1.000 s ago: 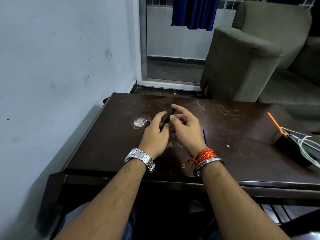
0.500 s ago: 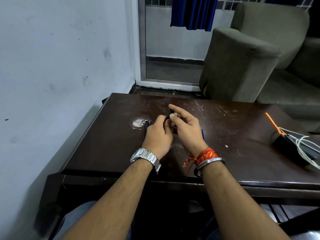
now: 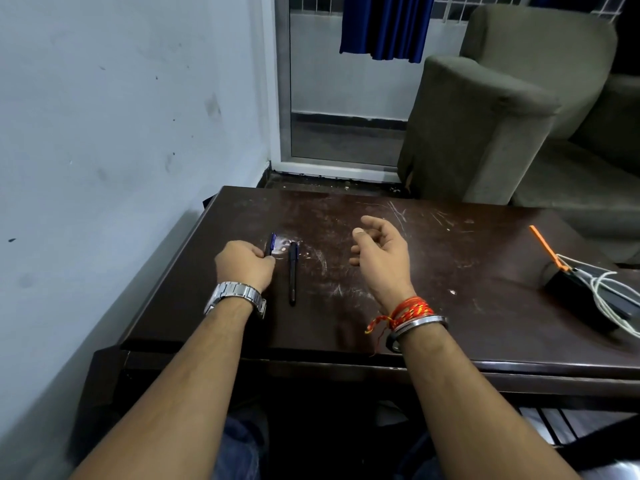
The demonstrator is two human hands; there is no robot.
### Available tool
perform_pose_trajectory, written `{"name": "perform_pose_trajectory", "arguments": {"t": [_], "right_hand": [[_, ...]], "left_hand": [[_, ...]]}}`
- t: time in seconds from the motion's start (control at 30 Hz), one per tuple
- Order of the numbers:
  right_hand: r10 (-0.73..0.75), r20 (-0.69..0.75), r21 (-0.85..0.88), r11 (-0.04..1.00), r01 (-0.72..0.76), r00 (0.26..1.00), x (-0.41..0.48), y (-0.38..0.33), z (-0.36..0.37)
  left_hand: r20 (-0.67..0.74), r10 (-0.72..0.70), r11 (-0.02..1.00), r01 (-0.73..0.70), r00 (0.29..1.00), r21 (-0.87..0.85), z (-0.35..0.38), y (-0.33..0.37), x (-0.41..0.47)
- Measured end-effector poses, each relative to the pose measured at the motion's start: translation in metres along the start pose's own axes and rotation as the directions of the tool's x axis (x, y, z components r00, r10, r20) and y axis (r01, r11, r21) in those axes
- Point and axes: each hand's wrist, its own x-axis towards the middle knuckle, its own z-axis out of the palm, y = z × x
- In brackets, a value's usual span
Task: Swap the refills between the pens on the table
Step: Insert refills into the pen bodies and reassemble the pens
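A black pen (image 3: 293, 273) lies lengthwise on the dark brown table (image 3: 450, 313), just right of my left hand. My left hand (image 3: 244, 263) is closed on a blue pen (image 3: 270, 244), whose far end sticks out past the fingers over the table. My right hand (image 3: 379, 252) hovers over the table's middle with fingers apart and nothing in it. The blue refill seen earlier near my right hand is hidden now.
A black box (image 3: 581, 299) with white cables (image 3: 609, 289) and an orange stick (image 3: 547, 247) sits at the table's right edge. A grey sofa (image 3: 502, 116) stands behind the table. A white wall (image 3: 104, 133) runs along the left.
Both hands held the black pen together before. Now the black pen lies on the table, my left hand has moved left onto the blue pen, and my right hand has opened and drawn right.
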Motion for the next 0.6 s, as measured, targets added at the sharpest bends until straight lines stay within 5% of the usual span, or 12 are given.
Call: {"name": "perform_pose_trajectory", "arguments": {"t": [0.6], "right_hand": [[-0.042, 0.01, -0.203, 0.978, 0.043, 0.999, -0.004, 0.005, -0.002]], "left_hand": [[0.026, 0.008, 0.996, -0.01, 1.0, 0.086, 0.021, -0.007, 0.009]]}}
